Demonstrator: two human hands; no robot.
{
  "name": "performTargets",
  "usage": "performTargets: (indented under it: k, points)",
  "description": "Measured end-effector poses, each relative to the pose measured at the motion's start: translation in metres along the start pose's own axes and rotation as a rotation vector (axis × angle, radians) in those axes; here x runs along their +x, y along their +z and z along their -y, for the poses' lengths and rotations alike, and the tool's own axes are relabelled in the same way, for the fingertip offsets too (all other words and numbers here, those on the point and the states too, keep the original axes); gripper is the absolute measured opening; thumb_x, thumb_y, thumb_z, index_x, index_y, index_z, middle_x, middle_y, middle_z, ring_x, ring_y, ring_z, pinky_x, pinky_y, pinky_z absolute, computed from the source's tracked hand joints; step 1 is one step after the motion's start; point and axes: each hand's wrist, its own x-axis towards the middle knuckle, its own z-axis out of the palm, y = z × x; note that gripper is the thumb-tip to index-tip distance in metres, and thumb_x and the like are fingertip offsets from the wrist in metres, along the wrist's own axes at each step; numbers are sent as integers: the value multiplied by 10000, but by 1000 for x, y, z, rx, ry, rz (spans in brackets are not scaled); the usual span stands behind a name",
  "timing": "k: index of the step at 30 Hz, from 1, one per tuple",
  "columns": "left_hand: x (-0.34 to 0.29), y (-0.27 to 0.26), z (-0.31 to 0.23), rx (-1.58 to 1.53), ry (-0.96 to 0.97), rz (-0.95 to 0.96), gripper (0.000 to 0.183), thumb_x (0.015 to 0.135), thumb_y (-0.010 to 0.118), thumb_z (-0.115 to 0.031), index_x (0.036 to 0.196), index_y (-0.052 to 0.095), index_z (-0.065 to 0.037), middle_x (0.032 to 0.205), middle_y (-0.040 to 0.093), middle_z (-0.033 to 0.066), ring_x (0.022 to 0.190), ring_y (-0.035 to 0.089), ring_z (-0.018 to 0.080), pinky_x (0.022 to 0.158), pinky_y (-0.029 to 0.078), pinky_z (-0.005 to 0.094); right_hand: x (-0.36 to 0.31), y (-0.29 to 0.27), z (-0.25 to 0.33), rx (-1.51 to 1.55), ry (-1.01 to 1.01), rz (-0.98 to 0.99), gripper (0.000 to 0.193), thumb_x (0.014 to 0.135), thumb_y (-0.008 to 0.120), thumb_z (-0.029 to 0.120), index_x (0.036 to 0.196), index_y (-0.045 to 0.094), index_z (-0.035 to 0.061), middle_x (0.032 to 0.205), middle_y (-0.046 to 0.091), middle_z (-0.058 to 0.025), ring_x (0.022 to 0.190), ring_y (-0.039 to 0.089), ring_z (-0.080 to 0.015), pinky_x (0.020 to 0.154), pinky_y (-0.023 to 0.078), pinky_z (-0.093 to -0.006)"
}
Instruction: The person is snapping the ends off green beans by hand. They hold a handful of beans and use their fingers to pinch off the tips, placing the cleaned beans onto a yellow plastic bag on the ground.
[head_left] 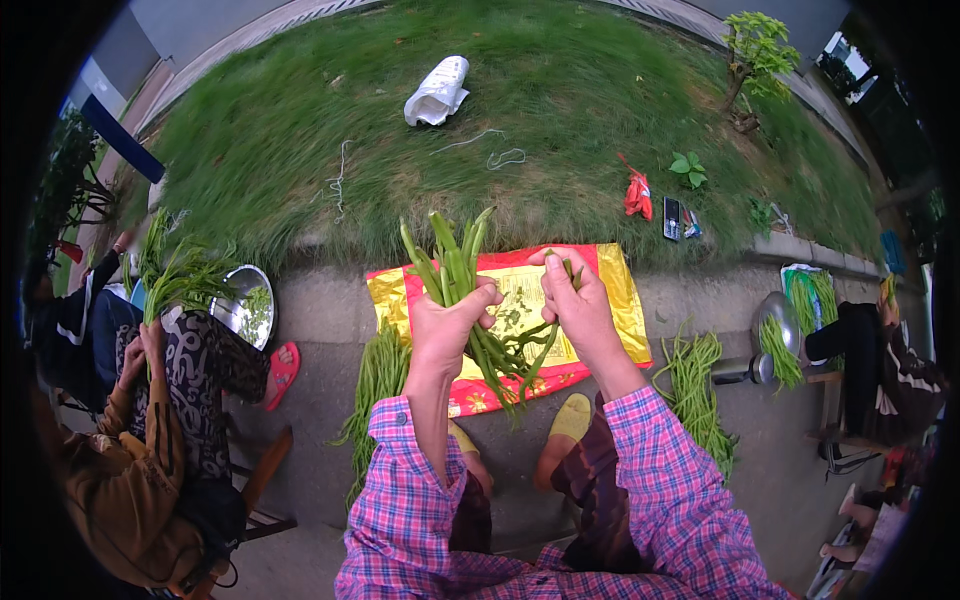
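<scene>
My left hand point(447, 322) grips a bunch of long green beans point(452, 262) that stand upright above the fist and hang below it. My right hand point(578, 302) pinches one thin bean point(568, 270) at its tip, close beside the bunch. Both hands hover over a yellow and red printed sheet point(612, 292) spread on the concrete. My plaid sleeves come up from the lower edge.
Loose bean piles lie left point(378, 378) and right point(700, 385) of the sheet. A person on the left holds greens by a metal bowl point(250, 305). Another person sits at right near a pan point(772, 322). Beyond lies grass with a white bag point(437, 92) and a phone point(672, 217).
</scene>
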Motion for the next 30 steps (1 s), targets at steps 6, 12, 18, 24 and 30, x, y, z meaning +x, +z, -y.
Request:
performTargets:
  k: [6, 12, 18, 24, 30]
  points:
    - [-1, 5, 0, 45, -23, 44, 217, 816, 768, -101, 984, 666, -10, 766, 648, 34, 587, 570, 88, 529, 459, 229, -6, 4, 8, 132, 151, -25, 265, 930, 671, 288, 1099, 628, 88, 737, 461, 94, 538, 354, 6, 454, 285, -191]
    - [-4, 11, 1, 65, -19, 113, 230, 788, 804, -122, 953, 679, -22, 756, 646, 12, 588, 564, 76, 520, 451, 228, -7, 4, 12, 216, 206, -15, 266, 869, 746, 235, 1040, 641, 60, 675, 445, 110, 496, 321, 12, 432, 215, -190]
    - [-6, 16, 6, 176, -18, 197, 225, 798, 805, -144, 949, 696, -16, 706, 631, -7, 576, 547, 66, 516, 438, 231, -4, 3, 10, 176, 208, -57, 243, 859, 758, 248, 999, 654, 79, 685, 463, 107, 495, 326, 12, 433, 218, -190]
    - [-6, 15, 1, 74, -42, 215, 302, 882, 726, -264, 1049, 668, -19, 871, 700, 66, 681, 619, 99, 577, 497, 260, -3, 3, 11, 241, 177, -76, 152, 892, 722, 227, 944, 612, 136, 676, 413, 124, 491, 309, 11, 429, 219, -187]
    - [5, 8, 3, -119, -28, 41, 220, 939, 647, -233, 1020, 624, -30, 947, 706, 123, 807, 689, 189, 736, 557, 301, 7, -14, 6, 386, 121, -273, 142, 919, 687, 253, 908, 606, 137, 794, 575, 51, 626, 456, -4, 445, 323, -161]
